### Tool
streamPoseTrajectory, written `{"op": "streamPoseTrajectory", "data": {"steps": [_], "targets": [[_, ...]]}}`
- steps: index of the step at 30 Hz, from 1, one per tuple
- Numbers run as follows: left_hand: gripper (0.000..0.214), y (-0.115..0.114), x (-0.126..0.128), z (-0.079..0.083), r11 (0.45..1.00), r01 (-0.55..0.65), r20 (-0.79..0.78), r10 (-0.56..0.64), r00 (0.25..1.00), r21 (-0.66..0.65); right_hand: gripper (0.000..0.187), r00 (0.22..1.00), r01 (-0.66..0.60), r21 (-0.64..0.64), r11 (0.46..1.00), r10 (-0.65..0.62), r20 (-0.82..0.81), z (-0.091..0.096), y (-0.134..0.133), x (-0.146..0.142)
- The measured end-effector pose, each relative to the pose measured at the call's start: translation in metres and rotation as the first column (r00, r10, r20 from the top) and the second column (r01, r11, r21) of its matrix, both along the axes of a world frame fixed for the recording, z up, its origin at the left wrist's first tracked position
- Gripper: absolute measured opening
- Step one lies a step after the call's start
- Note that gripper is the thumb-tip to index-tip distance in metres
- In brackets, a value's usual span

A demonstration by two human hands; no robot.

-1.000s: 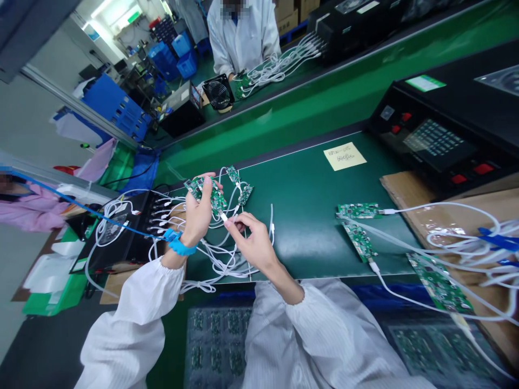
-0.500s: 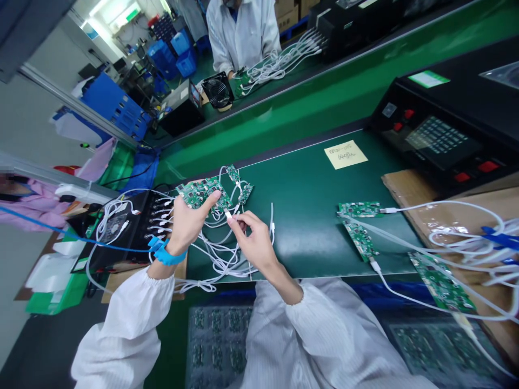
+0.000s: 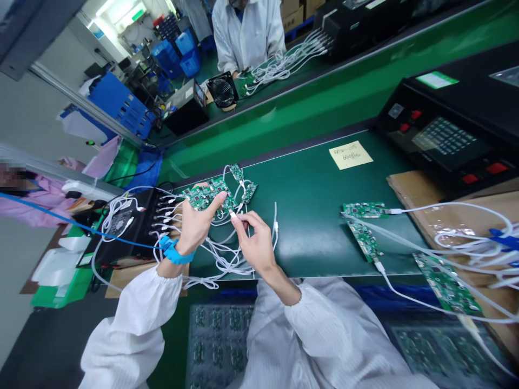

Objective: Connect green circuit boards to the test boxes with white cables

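Observation:
A green circuit board (image 3: 201, 199) is gripped in my left hand (image 3: 197, 224), with the thumb lying across its face. My left wrist wears a blue strap joined to a blue cord. The fingertips of my right hand (image 3: 257, 243) pinch the white plug of a USB cable (image 3: 232, 214) at the board's near right corner. How far the plug sits in the socket I cannot tell. Just behind lie two smaller circuit boards (image 3: 250, 190) among white cables. More white cables (image 3: 225, 262) lie in loops below my hands.
A black box (image 3: 133, 232) with a row of plugged cables stands at left. Cabled boards (image 3: 365, 240) lie at right, near a black tester (image 3: 441, 135) and cardboard (image 3: 409, 200). A yellow note (image 3: 351, 155) is on the green mat. Across the divider sits a co-worker (image 3: 249, 32).
The whole view has shifted slightly, so things appear a little further right. My hands keep the same hold on the board and the plug.

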State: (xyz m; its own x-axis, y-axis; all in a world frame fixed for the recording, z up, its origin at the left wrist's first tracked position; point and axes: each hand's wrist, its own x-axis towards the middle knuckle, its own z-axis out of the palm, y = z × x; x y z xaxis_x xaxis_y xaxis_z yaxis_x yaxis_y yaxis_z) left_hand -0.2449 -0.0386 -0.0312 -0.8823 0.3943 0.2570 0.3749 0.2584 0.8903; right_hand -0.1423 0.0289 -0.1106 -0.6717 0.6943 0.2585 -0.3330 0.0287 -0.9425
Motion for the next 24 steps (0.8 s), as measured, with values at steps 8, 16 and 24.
{"op": "streamPoseTrajectory", "data": {"steps": [8,16,24], "targets": [[0.032,0.001,0.000,0.001,0.998,0.066,-0.061,-0.066,0.996,-0.009,0.021,1.000,-0.013,0.004,1.000,0.013,-0.013,-0.001,0.001,-0.001],[0.036,-0.005,-0.010,-0.001,0.995,0.038,-0.133,-0.050,0.990,-0.087,0.021,0.986,-0.101,0.076,0.992,0.089,0.143,-0.003,0.018,-0.002],[0.044,-0.007,-0.014,-0.011,0.993,0.045,-0.277,-0.074,0.958,-0.111,0.027,0.993,-0.116,-0.260,0.958,0.117,-0.014,0.002,-0.002,0.000]]}}
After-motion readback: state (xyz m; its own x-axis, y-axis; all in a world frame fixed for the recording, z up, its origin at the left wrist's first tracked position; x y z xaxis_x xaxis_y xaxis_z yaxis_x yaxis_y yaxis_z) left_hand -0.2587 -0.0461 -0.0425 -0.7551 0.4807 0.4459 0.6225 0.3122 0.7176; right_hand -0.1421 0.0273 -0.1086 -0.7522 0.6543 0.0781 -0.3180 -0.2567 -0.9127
